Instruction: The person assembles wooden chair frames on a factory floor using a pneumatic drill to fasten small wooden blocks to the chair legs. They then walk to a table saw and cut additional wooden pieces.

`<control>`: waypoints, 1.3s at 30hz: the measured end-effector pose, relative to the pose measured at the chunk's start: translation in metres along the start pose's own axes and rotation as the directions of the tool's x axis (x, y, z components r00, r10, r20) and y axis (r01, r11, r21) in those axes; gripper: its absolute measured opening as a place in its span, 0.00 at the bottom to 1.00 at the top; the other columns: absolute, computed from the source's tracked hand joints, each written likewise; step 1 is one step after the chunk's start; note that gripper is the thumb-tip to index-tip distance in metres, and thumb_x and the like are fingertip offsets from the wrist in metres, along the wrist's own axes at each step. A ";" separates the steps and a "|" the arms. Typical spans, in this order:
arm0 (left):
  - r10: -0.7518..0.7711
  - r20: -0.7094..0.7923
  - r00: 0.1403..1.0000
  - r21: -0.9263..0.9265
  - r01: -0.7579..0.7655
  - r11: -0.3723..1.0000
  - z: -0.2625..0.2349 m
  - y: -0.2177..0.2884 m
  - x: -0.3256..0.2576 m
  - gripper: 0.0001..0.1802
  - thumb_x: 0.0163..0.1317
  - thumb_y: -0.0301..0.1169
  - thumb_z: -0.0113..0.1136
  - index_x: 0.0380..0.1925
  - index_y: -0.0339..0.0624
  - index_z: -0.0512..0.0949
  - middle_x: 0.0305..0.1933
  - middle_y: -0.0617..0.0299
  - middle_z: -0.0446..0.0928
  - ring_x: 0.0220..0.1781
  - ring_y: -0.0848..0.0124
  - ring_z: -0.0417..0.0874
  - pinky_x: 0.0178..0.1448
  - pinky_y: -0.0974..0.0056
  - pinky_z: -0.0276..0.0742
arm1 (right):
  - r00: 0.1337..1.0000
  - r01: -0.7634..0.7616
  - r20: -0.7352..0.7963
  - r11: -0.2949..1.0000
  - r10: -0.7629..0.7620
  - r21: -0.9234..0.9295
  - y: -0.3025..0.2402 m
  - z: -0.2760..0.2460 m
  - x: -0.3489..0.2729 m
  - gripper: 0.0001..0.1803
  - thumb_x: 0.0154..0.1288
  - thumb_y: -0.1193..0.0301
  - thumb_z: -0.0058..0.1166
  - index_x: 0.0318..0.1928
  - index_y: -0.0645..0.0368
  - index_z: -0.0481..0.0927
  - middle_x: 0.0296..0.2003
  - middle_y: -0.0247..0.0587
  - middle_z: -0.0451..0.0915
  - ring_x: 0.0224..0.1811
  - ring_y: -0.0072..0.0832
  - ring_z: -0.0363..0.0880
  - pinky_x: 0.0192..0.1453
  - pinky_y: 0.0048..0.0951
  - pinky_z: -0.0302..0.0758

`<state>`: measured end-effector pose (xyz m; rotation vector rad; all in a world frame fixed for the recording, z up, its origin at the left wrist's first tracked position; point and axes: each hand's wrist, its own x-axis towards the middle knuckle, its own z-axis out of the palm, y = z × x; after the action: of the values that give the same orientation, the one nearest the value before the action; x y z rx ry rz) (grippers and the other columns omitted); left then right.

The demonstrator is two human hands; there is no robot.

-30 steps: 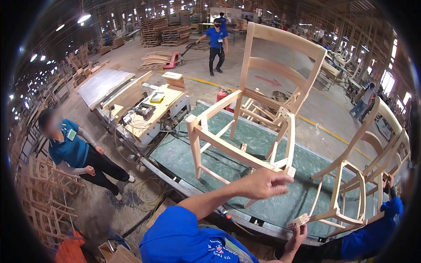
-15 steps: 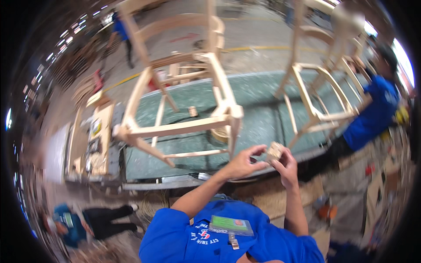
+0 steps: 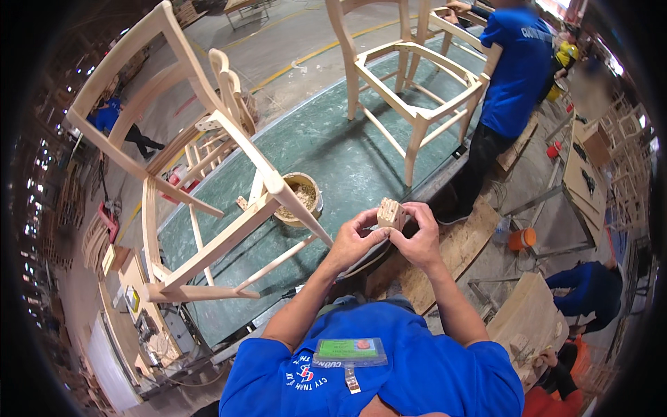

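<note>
A small stack of pale wooden blocks [image 3: 390, 213] is held up between both my hands, above the front edge of the green table. My left hand [image 3: 356, 240] grips its left side, thumb toward the near face. From the right, my right hand [image 3: 420, 238] closes around the other side, and the thumbs nearly meet below. The stack's upper face looks notched or layered. To the left stands an unfinished wooden chair frame [image 3: 222, 240] without a seat panel. Behind its front corner sits a yellowish bucket [image 3: 316, 208] with light brown bits inside.
On the green table [image 3: 326, 156], a second seatless chair frame [image 3: 417, 115] stands farther right. A co-worker in a blue shirt [image 3: 517, 76] stands at the table's right edge, touching another chair. Plywood sheets [image 3: 458, 243] and an orange container [image 3: 521, 239] lie to the right.
My view has swung right, so the chairs and table appear shifted left and tilted. My left hand, apart from the block stack before, now grips it together with the right.
</note>
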<state>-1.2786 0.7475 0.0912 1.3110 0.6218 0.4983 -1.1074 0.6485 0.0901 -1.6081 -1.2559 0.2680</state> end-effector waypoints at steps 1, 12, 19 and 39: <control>0.018 -0.019 1.000 0.001 -0.018 1.000 0.003 -0.005 0.002 0.34 0.68 0.36 0.72 0.69 0.32 0.71 0.66 0.50 0.78 0.68 0.67 0.79 0.69 0.60 0.77 | 0.998 0.029 -0.059 0.991 -0.037 -0.131 -0.005 0.001 0.000 0.29 0.47 0.67 0.75 0.51 0.61 0.80 0.48 0.43 0.80 0.55 0.40 0.79 0.57 0.40 0.74; 0.057 -0.186 0.981 -0.244 -0.102 0.964 0.023 -0.042 0.025 0.26 0.65 0.28 0.70 0.61 0.32 0.75 0.58 0.53 0.82 0.61 0.68 0.81 0.67 0.61 0.76 | 0.979 0.000 -0.188 0.927 -0.076 -0.374 -0.005 0.024 -0.003 0.27 0.45 0.65 0.70 0.48 0.58 0.79 0.47 0.43 0.81 0.53 0.44 0.78 0.56 0.46 0.69; 0.091 -0.244 0.965 -0.296 -0.163 0.941 0.026 -0.057 0.028 0.20 0.66 0.34 0.73 0.53 0.35 0.79 0.49 0.62 0.83 0.48 0.76 0.83 0.54 0.66 0.82 | 0.975 0.002 -0.210 0.951 -0.071 -0.310 -0.002 0.045 -0.012 0.23 0.47 0.71 0.70 0.47 0.57 0.79 0.46 0.45 0.81 0.51 0.48 0.79 0.56 0.48 0.73; 0.014 -0.324 0.946 -0.136 -0.061 0.989 -0.039 -0.086 -0.029 0.19 0.62 0.37 0.73 0.47 0.35 0.82 0.39 0.66 0.83 0.38 0.82 0.80 0.43 0.71 0.78 | 0.791 -0.561 0.502 0.740 0.349 0.370 0.000 0.064 -0.027 0.19 0.69 0.75 0.63 0.58 0.67 0.79 0.50 0.37 0.83 0.51 0.21 0.79 0.58 0.26 0.75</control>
<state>-1.3276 0.7402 0.0059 1.1130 0.8165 0.7851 -1.1635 0.6635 0.0514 -1.4059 -0.9280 1.2125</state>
